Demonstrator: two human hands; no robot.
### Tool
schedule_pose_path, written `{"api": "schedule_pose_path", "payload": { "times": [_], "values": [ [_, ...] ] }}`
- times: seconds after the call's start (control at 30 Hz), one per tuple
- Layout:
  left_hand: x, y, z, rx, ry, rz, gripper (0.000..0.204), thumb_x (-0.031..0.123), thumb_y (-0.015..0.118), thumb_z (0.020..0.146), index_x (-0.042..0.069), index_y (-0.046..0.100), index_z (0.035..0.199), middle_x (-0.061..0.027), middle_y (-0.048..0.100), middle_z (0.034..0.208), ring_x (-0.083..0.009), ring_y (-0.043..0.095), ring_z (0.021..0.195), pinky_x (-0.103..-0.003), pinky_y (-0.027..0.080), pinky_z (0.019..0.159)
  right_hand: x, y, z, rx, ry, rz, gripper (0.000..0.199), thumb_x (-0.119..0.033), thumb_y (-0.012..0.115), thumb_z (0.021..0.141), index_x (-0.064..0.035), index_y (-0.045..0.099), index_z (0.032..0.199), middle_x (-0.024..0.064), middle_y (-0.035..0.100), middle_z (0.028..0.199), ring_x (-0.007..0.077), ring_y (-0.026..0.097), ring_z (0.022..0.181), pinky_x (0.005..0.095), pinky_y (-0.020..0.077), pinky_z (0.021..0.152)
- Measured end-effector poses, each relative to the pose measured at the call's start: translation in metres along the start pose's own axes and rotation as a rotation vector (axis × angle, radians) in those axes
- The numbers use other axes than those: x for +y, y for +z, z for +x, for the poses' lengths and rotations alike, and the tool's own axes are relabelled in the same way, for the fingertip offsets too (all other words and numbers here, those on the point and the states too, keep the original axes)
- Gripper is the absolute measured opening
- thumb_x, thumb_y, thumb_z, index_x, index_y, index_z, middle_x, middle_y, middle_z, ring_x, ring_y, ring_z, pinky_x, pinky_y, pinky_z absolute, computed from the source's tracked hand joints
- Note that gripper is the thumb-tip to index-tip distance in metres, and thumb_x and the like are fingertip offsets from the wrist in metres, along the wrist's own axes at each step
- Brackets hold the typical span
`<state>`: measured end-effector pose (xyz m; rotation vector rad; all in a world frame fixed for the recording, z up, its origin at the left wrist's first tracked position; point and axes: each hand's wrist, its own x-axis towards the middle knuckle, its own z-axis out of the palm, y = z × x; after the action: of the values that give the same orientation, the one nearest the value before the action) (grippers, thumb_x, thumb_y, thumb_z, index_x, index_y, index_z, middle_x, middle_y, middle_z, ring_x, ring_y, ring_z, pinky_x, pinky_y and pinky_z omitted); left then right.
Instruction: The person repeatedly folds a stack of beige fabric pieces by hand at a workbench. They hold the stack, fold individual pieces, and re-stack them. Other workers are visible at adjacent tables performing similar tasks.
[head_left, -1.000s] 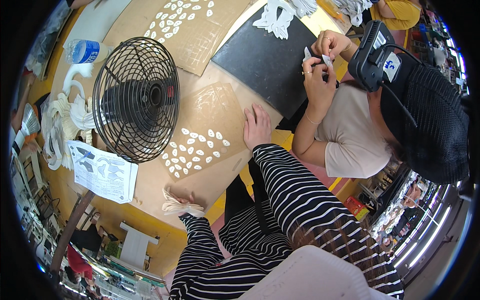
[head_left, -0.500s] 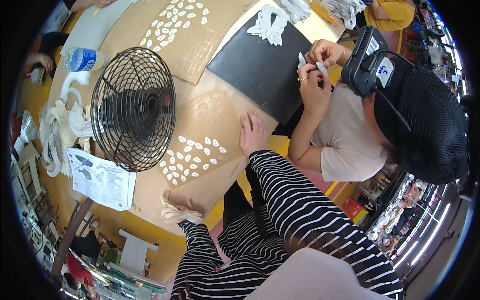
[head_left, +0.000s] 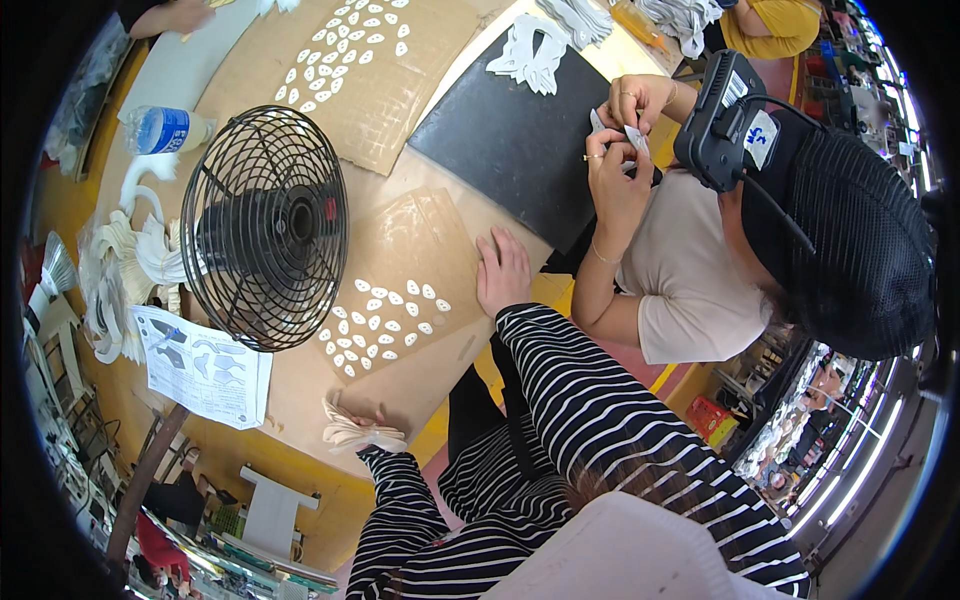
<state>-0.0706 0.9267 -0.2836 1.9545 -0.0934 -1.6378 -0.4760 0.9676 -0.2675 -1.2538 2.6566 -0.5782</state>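
My right hand point(head_left: 503, 272) lies on the brown table, fingers loosely stretched out, with nothing in it. It rests beside a brown translucent sheet point(head_left: 425, 230) that carries several small white oval pieces with holes point(head_left: 372, 322). At the table's near edge, my left hand point(head_left: 372, 421) is closed around a fanned bundle of cream-coloured strips point(head_left: 345, 428). The bundle hides most of that hand's fingers. Both of my sleeves are striped black and white.
A black caged fan point(head_left: 265, 228) stands left of the sheet, near printed paper point(head_left: 205, 368) and a bottle point(head_left: 160, 131). Beyond are another sheet of white pieces point(head_left: 400, 120) and a black mat point(head_left: 500, 130). On the right, a co-worker's hands point(head_left: 625, 150) hold small white pieces.
The view has shifted slightly. My hands keep their places. The co-worker's fingers on the right have moved a little, and another person's hand at the far left has left its spot.
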Motion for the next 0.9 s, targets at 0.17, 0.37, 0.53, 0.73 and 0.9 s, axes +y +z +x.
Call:
{"api": "schedule_pose_path", "payload": {
  "times": [0.17, 0.37, 0.53, 0.73, 0.9],
  "values": [
    [0.002, 0.002, 0.0, -0.001, -0.006, 0.01, 0.049, 0.044, 0.046, 0.099, 0.019, 0.043, 0.141, 0.0017, 0.053, 0.118, -0.0141, 0.058, 0.099, -0.042, 0.055, 0.087, -0.001, 0.0, 0.001, -0.016, 0.008, -0.025, 0.044, -0.014, 0.059, 0.087, -0.0087, 0.054, 0.13, 0.0156, 0.044, 0.142, 0.033, 0.039, 0.135, 0.0468, 0.0315, 0.113],
    [0.004, 0.004, 0.001, -0.005, -0.003, 0.016, 0.049, 0.043, 0.046, 0.099, 0.018, 0.044, 0.141, 0.0011, 0.054, 0.118, -0.0144, 0.058, 0.099, -0.042, 0.055, 0.087, -0.002, -0.001, 0.001, -0.017, 0.012, -0.03, 0.044, -0.014, 0.059, 0.087, -0.0089, 0.054, 0.13, 0.0155, 0.045, 0.141, 0.0328, 0.039, 0.134, 0.0464, 0.0314, 0.113],
    [0.005, 0.006, 0.001, -0.011, -0.009, 0.018, 0.049, 0.043, 0.047, 0.099, 0.018, 0.044, 0.141, 0.0006, 0.055, 0.118, -0.0146, 0.059, 0.099, -0.042, 0.055, 0.087, -0.002, -0.001, 0.001, -0.019, 0.009, -0.035, 0.043, -0.014, 0.059, 0.087, -0.0087, 0.055, 0.13, 0.0154, 0.045, 0.142, 0.0325, 0.039, 0.135, 0.0464, 0.0309, 0.113],
    [0.009, 0.011, 0.003, -0.02, -0.011, 0.029, 0.049, 0.043, 0.048, 0.098, 0.017, 0.045, 0.14, -0.0001, 0.056, 0.117, -0.015, 0.06, 0.099, -0.042, 0.055, 0.087, -0.001, -0.002, 0.0, -0.018, 0.026, -0.037, 0.044, -0.015, 0.058, 0.088, -0.0089, 0.055, 0.131, 0.0154, 0.044, 0.143, 0.032, 0.039, 0.135, 0.0467, 0.0307, 0.113],
    [0.005, 0.007, 0.0, -0.009, -0.013, 0.015, 0.049, 0.042, 0.048, 0.098, 0.016, 0.046, 0.14, -0.0006, 0.057, 0.117, -0.0152, 0.06, 0.099, -0.042, 0.055, 0.088, -0.002, -0.002, 0.002, -0.022, 0.009, -0.025, 0.044, -0.014, 0.058, 0.087, -0.0092, 0.054, 0.131, 0.0154, 0.044, 0.142, 0.0329, 0.039, 0.134, 0.047, 0.0311, 0.113]
  ]
}}
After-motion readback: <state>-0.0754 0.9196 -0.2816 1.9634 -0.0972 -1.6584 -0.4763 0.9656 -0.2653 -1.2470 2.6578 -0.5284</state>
